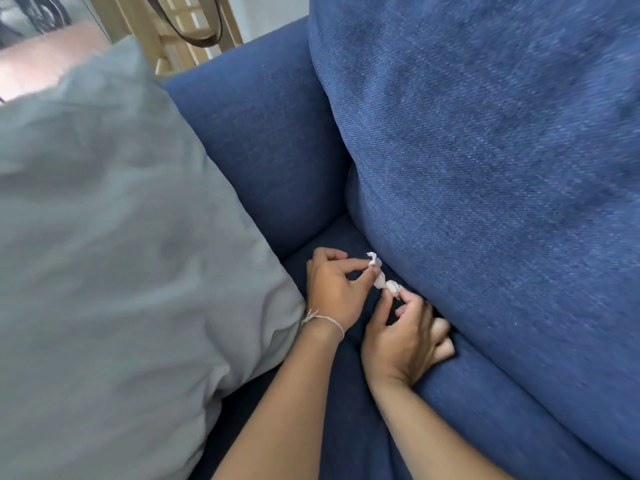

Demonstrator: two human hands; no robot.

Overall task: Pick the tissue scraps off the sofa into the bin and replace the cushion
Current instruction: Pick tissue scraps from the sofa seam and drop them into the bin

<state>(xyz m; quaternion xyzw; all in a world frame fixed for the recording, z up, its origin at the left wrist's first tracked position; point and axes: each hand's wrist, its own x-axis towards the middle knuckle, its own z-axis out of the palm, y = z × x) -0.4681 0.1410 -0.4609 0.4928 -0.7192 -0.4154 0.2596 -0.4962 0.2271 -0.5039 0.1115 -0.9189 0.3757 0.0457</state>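
Note:
Both hands meet in the corner of the blue sofa seat (349, 427). My left hand (332, 289) pinches white tissue scraps (377, 271) between thumb and fingers. My right hand (408, 337) pinches a small white tissue scrap (393, 286) right beside them, its other fingers curled against the seat. A large grey cushion (114, 258) leans on the left, pushed aside against my left wrist. The bin is out of view.
A big blue back cushion (485, 161) fills the right side, just above my right hand. The blue sofa arm (263, 140) closes the corner behind. Wooden furniture (180, 32) with a dark strap hanging stands beyond the sofa.

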